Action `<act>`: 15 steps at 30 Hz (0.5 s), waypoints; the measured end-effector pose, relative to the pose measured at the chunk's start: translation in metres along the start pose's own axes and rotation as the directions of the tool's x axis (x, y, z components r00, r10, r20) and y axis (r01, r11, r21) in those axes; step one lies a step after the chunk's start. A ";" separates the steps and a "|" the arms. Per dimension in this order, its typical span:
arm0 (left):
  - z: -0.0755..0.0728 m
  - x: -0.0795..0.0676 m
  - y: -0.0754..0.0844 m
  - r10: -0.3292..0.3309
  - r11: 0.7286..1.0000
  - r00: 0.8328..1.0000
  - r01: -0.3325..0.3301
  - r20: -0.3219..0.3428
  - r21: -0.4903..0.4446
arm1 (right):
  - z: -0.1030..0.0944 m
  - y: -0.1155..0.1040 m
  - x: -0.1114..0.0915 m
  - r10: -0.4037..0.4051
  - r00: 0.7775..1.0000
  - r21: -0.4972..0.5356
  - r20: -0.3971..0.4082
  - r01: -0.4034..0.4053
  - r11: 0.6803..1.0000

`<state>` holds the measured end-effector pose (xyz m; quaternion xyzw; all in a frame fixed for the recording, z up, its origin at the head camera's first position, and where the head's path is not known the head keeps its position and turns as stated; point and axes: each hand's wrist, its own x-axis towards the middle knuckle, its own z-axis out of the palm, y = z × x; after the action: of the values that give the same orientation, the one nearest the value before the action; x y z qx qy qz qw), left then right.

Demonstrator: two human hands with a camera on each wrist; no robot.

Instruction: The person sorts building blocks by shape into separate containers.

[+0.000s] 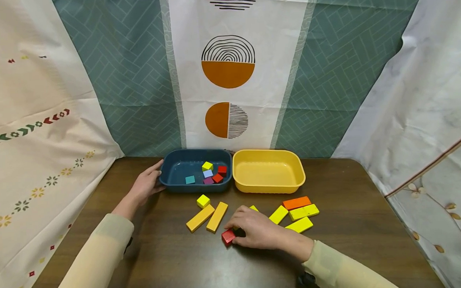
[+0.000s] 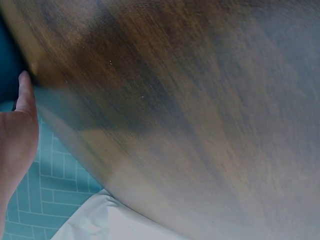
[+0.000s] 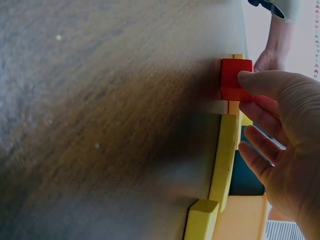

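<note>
On the table my right hand [image 1: 254,230] pinches a red cube [image 1: 228,237] between thumb and forefinger. The right wrist view shows the same red cube [image 3: 236,80] at the thumb tip, the other fingers free of it. My left hand [image 1: 146,183] touches the left end of a dark blue tray [image 1: 195,188], fingers fairly straight. In the left wrist view, one finger of the left hand [image 2: 22,120] lies against the tray's side. Inside the blue tray sit several small cubes, among them a yellow cube [image 1: 207,166] and a teal cube [image 1: 190,179].
A yellow tray [image 1: 269,188] stands right of the blue one, with no blocks in it. Nearer lie a yellow cube [image 1: 203,201] and two light-orange bars [image 1: 217,217]. Several yellow bars [image 1: 300,225] and an orange bar [image 1: 296,202] lie beyond the right hand.
</note>
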<state>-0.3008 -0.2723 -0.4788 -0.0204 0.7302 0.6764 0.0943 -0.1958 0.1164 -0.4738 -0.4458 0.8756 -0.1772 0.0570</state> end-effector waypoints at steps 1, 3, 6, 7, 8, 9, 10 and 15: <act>0.000 0.000 0.000 0.001 1.000 1.000 -0.001 0.002 -0.001 | 0.000 0.000 0.000 -0.002 1.000 -0.003 0.000 0.002 1.000; 0.000 0.000 0.000 0.003 1.000 1.000 -0.003 0.005 -0.004 | 0.000 0.001 0.000 -0.008 1.000 -0.008 -0.001 0.008 1.000; 0.001 -0.001 0.002 -0.003 1.000 1.000 0.003 0.007 -0.004 | 0.001 0.001 0.001 -0.014 1.000 -0.015 -0.001 0.014 1.000; 0.001 -0.002 0.003 -0.006 1.000 1.000 0.006 0.008 -0.004 | 0.001 0.001 0.001 -0.015 1.000 -0.017 0.000 0.015 1.000; 0.001 -0.003 0.004 -0.009 1.000 1.000 0.009 0.009 -0.004 | 0.001 0.000 0.001 -0.015 1.000 -0.019 0.000 0.015 1.000; 0.002 -0.004 0.006 -0.012 1.000 1.000 0.012 0.011 -0.004 | 0.000 0.000 0.001 -0.015 1.000 -0.022 0.001 0.015 1.000; 0.003 -0.005 0.008 -0.015 1.000 1.000 0.016 0.012 -0.006 | 0.000 0.000 0.001 -0.017 1.000 -0.025 0.001 0.017 1.000; 0.006 -0.011 0.017 -0.025 1.000 1.000 0.025 0.020 -0.014 | 0.001 -0.001 0.002 -0.023 1.000 -0.043 0.006 0.023 0.999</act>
<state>-0.2916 -0.2663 -0.4604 -0.0234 0.7243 0.6803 0.1097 -0.1954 0.1139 -0.4743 -0.4575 0.8738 -0.1576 0.0477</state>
